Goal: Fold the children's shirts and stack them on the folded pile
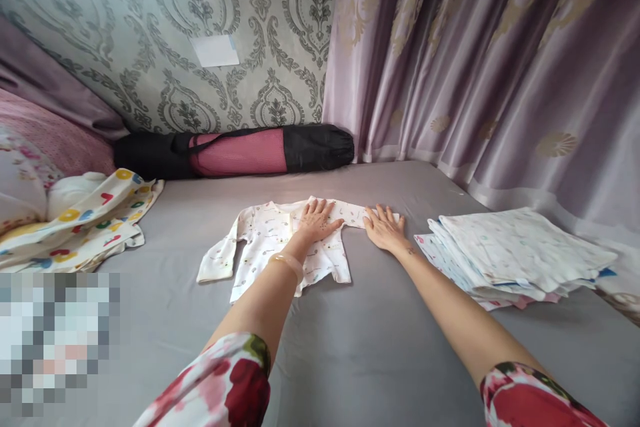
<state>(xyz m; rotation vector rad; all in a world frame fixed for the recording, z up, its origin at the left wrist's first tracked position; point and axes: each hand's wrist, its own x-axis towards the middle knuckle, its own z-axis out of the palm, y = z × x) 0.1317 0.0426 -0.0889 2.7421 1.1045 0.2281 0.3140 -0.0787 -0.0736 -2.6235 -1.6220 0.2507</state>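
A small white baby shirt [260,240] with a tiny print lies spread on the grey bed sheet [350,360]. My left hand [316,219] rests flat on the shirt's upper right part, fingers spread, with a pale bangle [289,264] on the wrist. Palm down, my right hand [385,228] presses on the end of the sleeve stretched out to the right, its fingers apart. The other sleeve [218,257] bends down toward the left. My left forearm hides part of the shirt's lower middle.
To the right sits a stack of folded baby clothes [520,247]. A cloth with colourful letters [100,213] lies at the left, by a pillow [20,173]. A black and pink rolled bag [240,152] lies along the wall. Purple curtains [450,67] hang at the right.
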